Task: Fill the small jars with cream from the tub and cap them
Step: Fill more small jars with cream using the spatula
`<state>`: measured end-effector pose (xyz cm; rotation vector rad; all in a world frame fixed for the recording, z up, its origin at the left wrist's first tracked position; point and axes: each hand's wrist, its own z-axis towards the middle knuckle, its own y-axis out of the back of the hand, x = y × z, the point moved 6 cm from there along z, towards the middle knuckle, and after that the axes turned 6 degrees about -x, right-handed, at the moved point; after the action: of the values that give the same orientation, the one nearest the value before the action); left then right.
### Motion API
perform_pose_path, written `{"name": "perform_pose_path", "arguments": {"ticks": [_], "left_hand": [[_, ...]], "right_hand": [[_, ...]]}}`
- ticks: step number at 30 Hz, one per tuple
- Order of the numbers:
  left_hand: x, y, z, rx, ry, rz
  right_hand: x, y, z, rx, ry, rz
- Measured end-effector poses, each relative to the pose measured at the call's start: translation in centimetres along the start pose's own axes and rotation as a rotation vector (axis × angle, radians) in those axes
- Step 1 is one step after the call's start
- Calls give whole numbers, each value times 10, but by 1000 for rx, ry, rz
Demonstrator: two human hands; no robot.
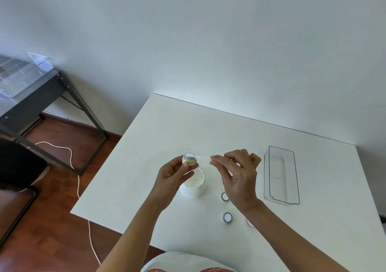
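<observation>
One small jar [189, 159] is being filled: the left hand [173, 175] has its grip curled round it, held up over the open tub [193, 185] near the middle of the counter [167, 125]. The right hand [238, 172] pinches a thin clear spatula [202, 157] whose tip touches the jar's mouth, which looks heaped with cream. Two more jars [227, 217] stand toward the near edge. Judging by this, levelling the cream comes next, then finding a cap; none is plainly visible.

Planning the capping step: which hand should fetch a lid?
Right. The right hand pinches only a thin spatula and hovers nearest the lids; the left hand grips the jar.
</observation>
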<state>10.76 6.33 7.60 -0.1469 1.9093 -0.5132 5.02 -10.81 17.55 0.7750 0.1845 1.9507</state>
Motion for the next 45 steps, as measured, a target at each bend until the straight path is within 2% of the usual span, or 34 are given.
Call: {"name": "perform_pose_path", "arguments": {"ticks": [4,9,13,23,36,45], "left_hand": [[-1,1,0,-1,-27,-9],[-2,1,0,-3,-84,64],[-2,2,1,-27,-114,87],[-4,0,-3,7,-107,118],[-6,-1,-9,34,-12,37],[-3,-1,-10,87,26,62]], "right_hand": [[-7,1,9,-5,-330,83],[-30,-14,2,115,-844,235],[-38,-22,-6,164,-1011,246],[-37,-26,-6,211,-1032,234],[-30,-27,2,279,-962,280],[-27,-26,7,349,-903,282]]}}
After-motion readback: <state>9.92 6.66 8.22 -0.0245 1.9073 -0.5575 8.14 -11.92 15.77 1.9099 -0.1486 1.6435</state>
